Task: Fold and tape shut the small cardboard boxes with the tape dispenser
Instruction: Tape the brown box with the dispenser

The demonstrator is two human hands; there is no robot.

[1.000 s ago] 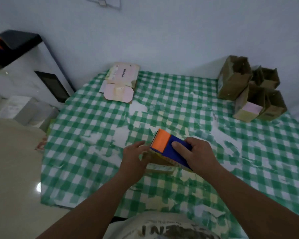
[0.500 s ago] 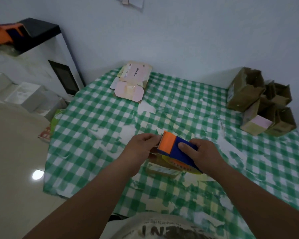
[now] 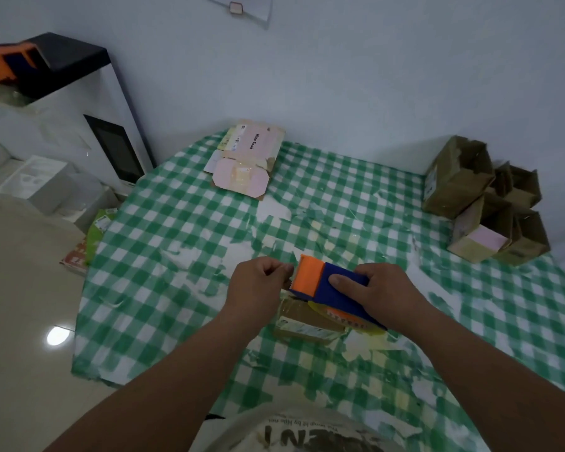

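At frame centre my right hand [image 3: 385, 296] clasps the blue-and-orange plastic tape dispenser [image 3: 327, 288] over the small, light, crushable brown cardboard box [image 3: 304, 322]; my left hand [image 3: 258, 288] pinches at the dispenser's orange end, so I'd steady the box by its stiff edges.

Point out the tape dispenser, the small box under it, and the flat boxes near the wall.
tape dispenser [image 3: 335, 290], head view, blue top face
small box [image 3: 302, 324], head view, near side
flat boxes [image 3: 242, 177], head view, pink flap
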